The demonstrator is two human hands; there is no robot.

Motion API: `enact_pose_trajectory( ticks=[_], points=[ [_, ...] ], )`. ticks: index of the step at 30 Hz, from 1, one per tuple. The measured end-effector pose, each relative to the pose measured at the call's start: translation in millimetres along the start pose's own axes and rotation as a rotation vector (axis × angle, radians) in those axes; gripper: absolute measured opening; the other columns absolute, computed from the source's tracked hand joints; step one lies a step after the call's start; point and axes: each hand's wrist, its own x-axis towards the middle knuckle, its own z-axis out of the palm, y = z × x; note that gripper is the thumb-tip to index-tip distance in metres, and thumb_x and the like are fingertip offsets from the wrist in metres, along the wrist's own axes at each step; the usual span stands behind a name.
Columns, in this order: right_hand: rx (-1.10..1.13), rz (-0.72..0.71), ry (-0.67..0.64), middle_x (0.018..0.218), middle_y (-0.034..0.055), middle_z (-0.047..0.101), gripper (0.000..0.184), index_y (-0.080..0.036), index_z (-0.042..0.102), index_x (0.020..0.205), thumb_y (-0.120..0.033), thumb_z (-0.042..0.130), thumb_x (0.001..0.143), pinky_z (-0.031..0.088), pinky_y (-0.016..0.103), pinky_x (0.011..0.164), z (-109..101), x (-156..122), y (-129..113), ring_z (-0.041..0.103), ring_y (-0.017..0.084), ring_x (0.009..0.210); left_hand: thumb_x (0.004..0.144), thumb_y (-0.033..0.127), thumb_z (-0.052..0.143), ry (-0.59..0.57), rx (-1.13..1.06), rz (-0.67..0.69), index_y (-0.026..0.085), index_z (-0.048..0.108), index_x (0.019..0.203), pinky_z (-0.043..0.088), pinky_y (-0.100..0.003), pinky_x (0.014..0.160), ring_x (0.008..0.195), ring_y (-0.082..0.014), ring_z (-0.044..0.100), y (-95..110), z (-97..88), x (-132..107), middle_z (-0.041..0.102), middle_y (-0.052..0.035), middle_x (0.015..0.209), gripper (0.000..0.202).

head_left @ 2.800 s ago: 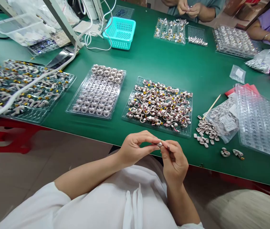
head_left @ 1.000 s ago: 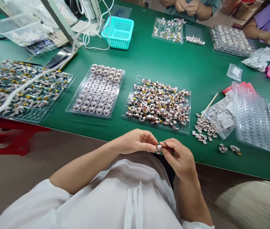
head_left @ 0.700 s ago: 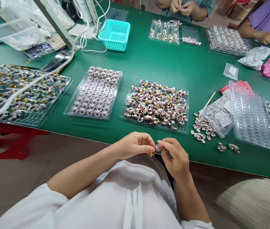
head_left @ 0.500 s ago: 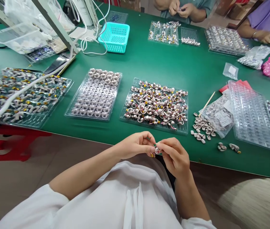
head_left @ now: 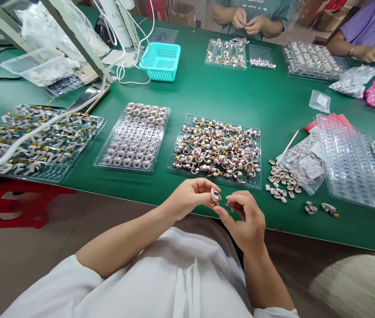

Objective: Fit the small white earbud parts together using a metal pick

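My left hand (head_left: 187,199) pinches a small beige curved electronic part (head_left: 214,198) with a yellow tab at its lower end, just past the table's front edge. My right hand (head_left: 249,223) is close on its right side. Its thumb reaches toward the part while the bent fingers stand apart from the thumb; whether a tiny piece sits at the fingertips is unclear. Beyond both hands lies a clear tray (head_left: 257,182) heaped with similar beige parts with yellow tabs. To the right, small beige caps (head_left: 283,176) are scattered, with two loose parts (head_left: 311,207) in front.
On the left are a clear tray of rounded parts (head_left: 134,137) and another tray of curved parts (head_left: 31,137), crossed by a white cable (head_left: 18,143). A turquoise basket (head_left: 161,62) stands behind. Plastic bags (head_left: 307,161) and an upturned-looking clear tray (head_left: 356,163) lie right. Two people sit opposite.
My right hand's fingers have come away from the part and spread from the thumb. The part now shows more plainly in my left fingers. The view has shifted slightly.
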Motion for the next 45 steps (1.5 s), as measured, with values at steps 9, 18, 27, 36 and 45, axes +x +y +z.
enact_pose_trajectory(
  ticks=[9,18,27,36,45],
  points=[
    [-0.195,-0.081,0.021,0.091,0.006,0.066,0.023,-0.023,0.058,0.106,-0.01,0.059,0.087,0.054,0.031,0.069,12,-1,-3,0.063,0.019,0.084,0.071,0.026,0.082,0.015,0.006,0.051,0.012,0.069,0.089,0.058,-0.026,0.074,0.075,-0.0139,0.069,-7,1.3,2,0.073,-0.0032,0.081,0.026],
    [-0.022,0.234,-0.072,0.083,0.0021,0.067,0.007,-0.022,0.064,0.093,-0.019,0.058,0.089,0.051,0.025,0.06,5,-2,-6,0.062,0.014,0.068,0.08,0.013,0.063,0.007,0.623,0.362,0.017,0.075,0.099,0.056,-0.025,0.076,0.082,-0.0162,0.07,-7,-4.9,-7,0.076,-0.0062,0.093,0.023],
    [0.308,0.481,-0.071,0.083,0.0028,0.071,0.009,-0.02,0.068,0.091,-0.027,0.064,0.087,0.052,0.022,0.059,5,-5,-6,0.065,0.014,0.068,0.083,0.018,0.062,0.04,0.677,0.376,0.017,0.071,0.095,0.056,-0.025,0.076,0.082,-0.0168,0.07,-15,-4.8,-5,0.075,-0.0056,0.093,0.015],
    [0.315,0.471,0.06,0.09,0.0034,0.071,0.012,-0.021,0.067,0.099,-0.025,0.063,0.088,0.055,0.025,0.065,18,-14,-5,0.067,0.015,0.075,0.085,0.03,0.068,0.052,0.319,0.246,0.015,0.067,0.097,0.056,-0.024,0.077,0.081,-0.0158,0.069,-22,-2.3,-4,0.072,-0.0048,0.087,0.019],
    [-0.162,0.055,0.05,0.093,0.0056,0.063,0.017,-0.022,0.064,0.099,-0.012,0.06,0.086,0.05,0.027,0.064,15,-10,-5,0.062,0.017,0.082,0.087,0.014,0.058,0.059,0.697,0.522,0.015,0.069,0.098,0.057,-0.022,0.075,0.08,-0.0145,0.071,-17,1.0,-10,0.075,-0.0052,0.093,0.016]
  ],
)
